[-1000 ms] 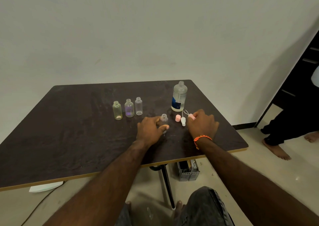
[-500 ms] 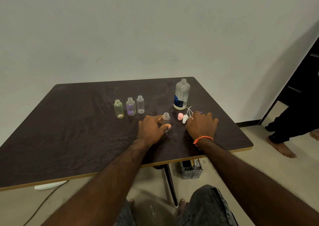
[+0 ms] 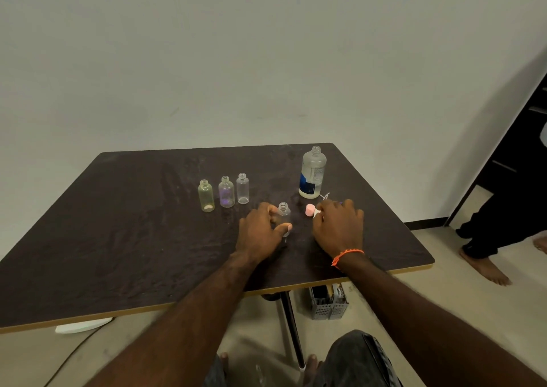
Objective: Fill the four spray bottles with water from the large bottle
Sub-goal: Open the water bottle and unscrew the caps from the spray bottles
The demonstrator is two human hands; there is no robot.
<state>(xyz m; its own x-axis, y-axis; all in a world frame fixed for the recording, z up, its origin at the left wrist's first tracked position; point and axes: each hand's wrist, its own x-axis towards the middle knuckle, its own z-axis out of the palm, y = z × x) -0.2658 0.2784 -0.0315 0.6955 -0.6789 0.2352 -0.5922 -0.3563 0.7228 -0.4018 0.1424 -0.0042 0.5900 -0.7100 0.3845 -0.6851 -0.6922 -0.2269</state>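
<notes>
On the dark table (image 3: 118, 253) three small open bottles stand in a row: a yellowish bottle (image 3: 206, 195), a purple-tinted bottle (image 3: 226, 192) and a clear bottle (image 3: 242, 188). My left hand (image 3: 260, 232) grips a fourth small clear bottle (image 3: 284, 213), upright on the table. The large bottle (image 3: 312, 172) with a blue label stands uncapped at the back right. My right hand (image 3: 337, 227) lies over the spray tops beside a pink cap (image 3: 309, 210) and pinches a white spray top (image 3: 316, 213).
Thin white tubes (image 3: 325, 195) of the spray tops poke out behind my right hand. A grey basket (image 3: 328, 302) sits on the floor under the table. Another person's legs (image 3: 488, 238) stand at the right near a dark doorway.
My right hand has drawn slightly toward me over the spray tops and now covers the white one. My left hand keeps its hold on the small bottle.
</notes>
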